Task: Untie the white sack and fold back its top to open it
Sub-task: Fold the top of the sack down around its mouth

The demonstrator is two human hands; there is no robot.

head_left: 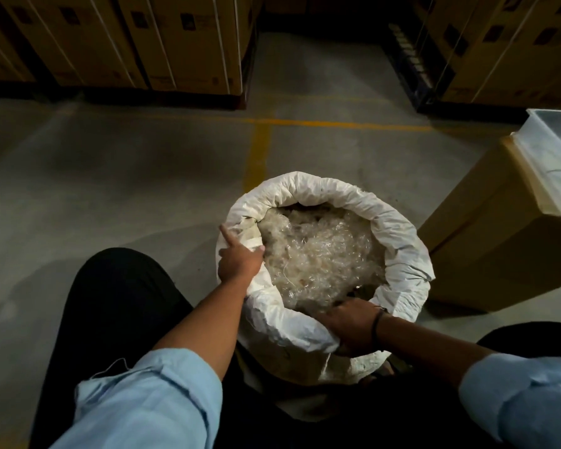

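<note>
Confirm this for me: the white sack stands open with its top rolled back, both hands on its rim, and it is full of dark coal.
Not coal. The head view shows the white sack filled with pale, translucent shredded material. The rest holds: its top is rolled back, with the left hand and right hand on the rim.

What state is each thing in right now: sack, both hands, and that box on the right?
white sack: open, top rolled back, full of clear plastic scrap
left hand: gripping the left rim
right hand: gripping the near rim
cardboard box: upright, open, lined with clear plastic
</note>
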